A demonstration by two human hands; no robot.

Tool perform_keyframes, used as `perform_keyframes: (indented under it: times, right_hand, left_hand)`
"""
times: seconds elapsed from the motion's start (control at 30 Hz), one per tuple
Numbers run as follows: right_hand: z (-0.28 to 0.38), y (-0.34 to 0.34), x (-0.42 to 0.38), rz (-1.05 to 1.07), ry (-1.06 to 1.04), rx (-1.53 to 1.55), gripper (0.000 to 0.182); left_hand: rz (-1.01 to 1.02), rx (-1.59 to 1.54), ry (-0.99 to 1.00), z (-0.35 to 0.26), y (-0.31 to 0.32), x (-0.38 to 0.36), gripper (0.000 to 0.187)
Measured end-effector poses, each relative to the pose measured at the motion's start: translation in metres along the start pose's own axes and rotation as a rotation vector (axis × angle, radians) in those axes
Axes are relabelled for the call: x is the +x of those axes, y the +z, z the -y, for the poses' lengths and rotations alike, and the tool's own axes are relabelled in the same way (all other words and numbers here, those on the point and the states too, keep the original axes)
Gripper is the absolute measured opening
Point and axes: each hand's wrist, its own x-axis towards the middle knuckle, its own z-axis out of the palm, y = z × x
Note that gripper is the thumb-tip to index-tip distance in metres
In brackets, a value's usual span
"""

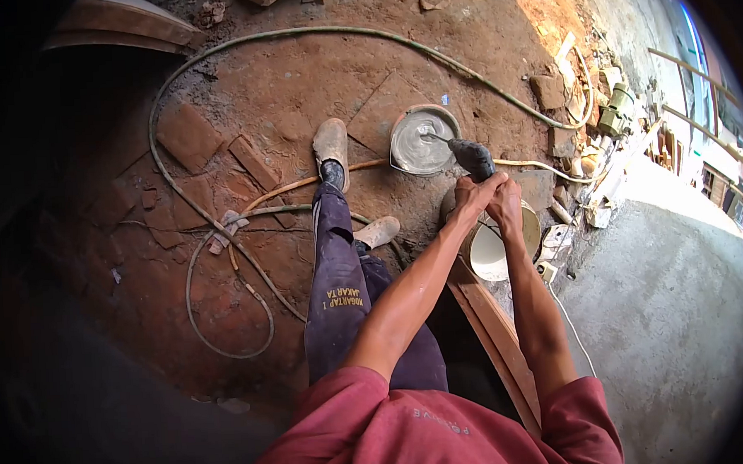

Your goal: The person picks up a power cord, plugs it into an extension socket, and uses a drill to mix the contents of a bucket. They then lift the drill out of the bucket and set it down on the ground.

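A dark, dusty power drill [473,156] is held out in front of me by both hands. My left hand [476,196] is closed round its rear and handle, and my right hand [505,205] grips it close alongside; the fingers are partly hidden. From the drill a thin mixing rod [439,137] reaches down into wet grey paste. That paste fills a round bucket [396,156] on the dirt floor, and swirl marks show on its surface. Below my hands stands a second, pale bucket [533,240], partly covered by my right forearm.
A long hose [305,31] loops across the reddish floor, with an orange cable [287,187] near my feet. Loose bricks [254,162] lie at left. Wooden planks [496,343] run beside my legs. At right are rubble, a motor-like pump [616,110] and a grey concrete surface [664,294].
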Motion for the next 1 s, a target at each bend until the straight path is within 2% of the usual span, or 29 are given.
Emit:
perform_keyframes:
  times: [0.27, 1.0]
  right_hand:
    - [-0.004, 0.004, 0.002, -0.019, -0.008, -0.057, 0.038]
    - [-0.01, -0.004, 0.005, 0.019, -0.002, -0.082, 0.038]
  left_hand:
    - [0.038, -0.086, 0.017, -0.004, -0.001, -0.002, 0.033]
    - [0.061, -0.022, -0.081, -0.019, 0.004, -0.013, 0.029]
